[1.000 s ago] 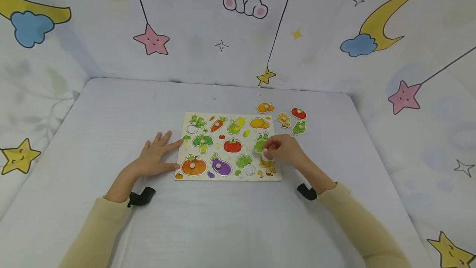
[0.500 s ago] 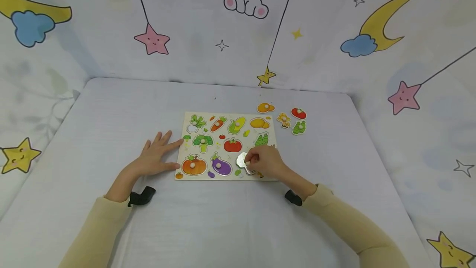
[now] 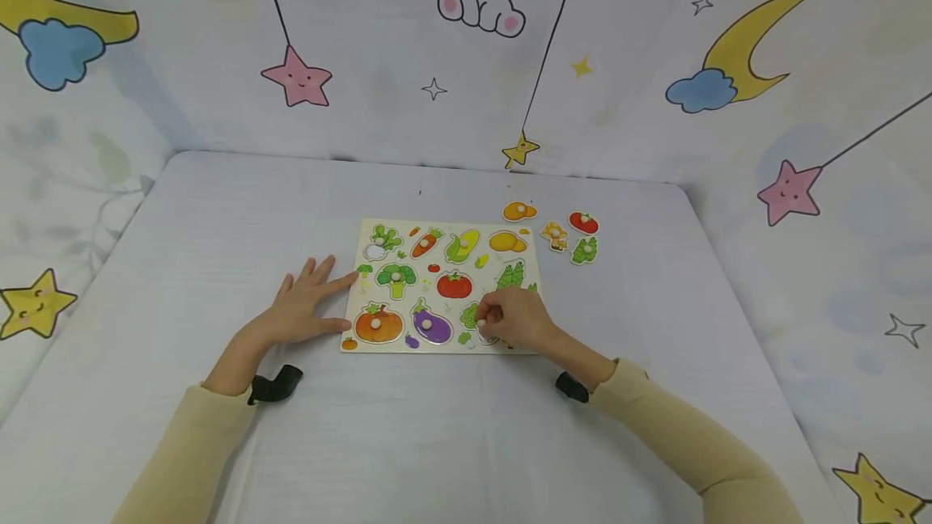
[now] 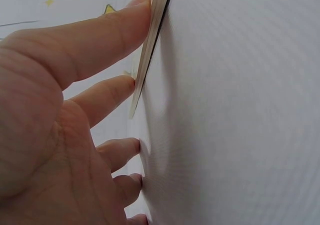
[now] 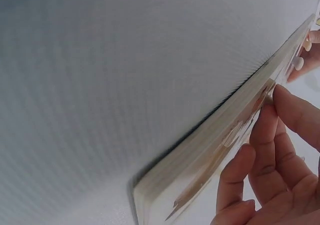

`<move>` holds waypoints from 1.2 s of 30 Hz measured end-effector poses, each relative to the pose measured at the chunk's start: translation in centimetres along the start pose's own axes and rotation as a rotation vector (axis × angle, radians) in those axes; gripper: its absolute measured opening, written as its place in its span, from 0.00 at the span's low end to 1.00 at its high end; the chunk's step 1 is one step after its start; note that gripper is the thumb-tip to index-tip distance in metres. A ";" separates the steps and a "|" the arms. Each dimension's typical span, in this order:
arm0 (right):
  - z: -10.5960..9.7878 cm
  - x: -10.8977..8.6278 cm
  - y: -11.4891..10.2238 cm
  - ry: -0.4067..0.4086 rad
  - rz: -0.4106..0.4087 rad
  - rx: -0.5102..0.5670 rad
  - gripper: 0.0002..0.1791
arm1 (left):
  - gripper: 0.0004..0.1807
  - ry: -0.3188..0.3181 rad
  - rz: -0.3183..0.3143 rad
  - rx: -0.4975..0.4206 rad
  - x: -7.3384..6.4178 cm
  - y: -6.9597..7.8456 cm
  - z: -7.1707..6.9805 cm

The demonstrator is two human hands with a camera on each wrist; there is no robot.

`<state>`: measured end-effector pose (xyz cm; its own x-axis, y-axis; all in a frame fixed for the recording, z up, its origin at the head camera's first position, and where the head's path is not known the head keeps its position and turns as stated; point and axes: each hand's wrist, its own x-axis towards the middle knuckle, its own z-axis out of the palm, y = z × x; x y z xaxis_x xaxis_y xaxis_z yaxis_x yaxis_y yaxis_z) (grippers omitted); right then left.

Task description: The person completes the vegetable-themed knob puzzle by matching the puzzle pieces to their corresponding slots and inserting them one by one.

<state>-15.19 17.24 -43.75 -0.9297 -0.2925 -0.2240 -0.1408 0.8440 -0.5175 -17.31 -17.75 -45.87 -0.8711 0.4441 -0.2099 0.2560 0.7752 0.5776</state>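
My right hand (image 3: 515, 319) is over the lower right of the wooden vegetable puzzle board (image 3: 429, 350). Its thumb and index finger pinch the small knob of the bok choy piece (image 3: 469, 314), which overlaps the printed bok choy; the hand hides part of the piece. In the right wrist view those fingertips (image 5: 281, 96) are right at the board's face. My left hand (image 3: 302, 310) lies with fingers spread at the board's left edge. Its thumb (image 4: 100, 45) and index fingertip touch that edge. The pumpkin piece (image 3: 379, 325) and eggplant piece (image 3: 433, 324) sit in the board.
Beyond the board's upper right corner lie loose pieces: potato (image 3: 518, 211), mushroom (image 3: 555, 236), tomato (image 3: 584, 222) and a green one (image 3: 585, 250). Radish (image 3: 382, 242), carrot (image 3: 426, 242), corn (image 3: 463, 246) and broccoli (image 3: 396, 280) pieces sit in the board. A patterned cloth wall rises behind the table.
My right hand has moved left with the bok choy piece, from the board's right side to the printed bok choy. The piece's glare has gone and its green leaves show. My left hand stays put.
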 end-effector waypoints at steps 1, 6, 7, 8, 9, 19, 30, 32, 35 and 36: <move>0.0 0.0 0.0 0.000 -0.002 0.000 0.06 | 0.43 0.001 0.001 -0.001 0.0 0.0 0.0; -0.6 -0.3 -0.1 -0.053 0.004 0.021 0.07 | 0.43 0.002 0.008 0.000 0.0 -0.1 0.0; -1.0 -0.3 -0.2 -0.069 0.003 0.028 0.08 | 0.43 0.001 0.009 0.000 0.0 -0.2 0.0; -1.4 -0.4 -0.1 -0.086 0.001 0.037 0.10 | 0.43 0.001 0.010 -0.001 0.0 -0.2 0.0; -1.9 -0.5 0.0 -0.097 -0.003 0.046 0.13 | 0.43 0.000 0.011 -0.002 0.0 -0.2 0.0; -8.9 1.2 6.9 0.143 0.164 0.159 0.28 | 0.43 0.004 0.016 -0.001 0.1 -0.3 0.1; -11.0 2.7 13.8 0.136 0.436 0.213 0.30 | 0.42 0.005 0.013 -0.011 0.0 -0.4 0.3; -11.0 2.9 14.1 0.126 0.454 0.233 0.29 | 0.42 0.006 0.013 -0.010 0.0 -0.4 0.3; -10.9 3.1 14.2 0.132 0.466 0.256 0.26 | 0.42 0.007 0.014 -0.004 0.0 -0.4 0.2; -10.9 3.2 14.2 0.137 0.467 0.252 0.24 | 0.42 0.008 0.016 0.000 0.0 -0.4 0.2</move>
<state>-23.88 33.19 -42.84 -0.9121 0.1630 -0.3762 0.3677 0.7311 -0.5747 -17.37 -17.96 -46.28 -0.8703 0.4525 -0.1942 0.2697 0.7680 0.5809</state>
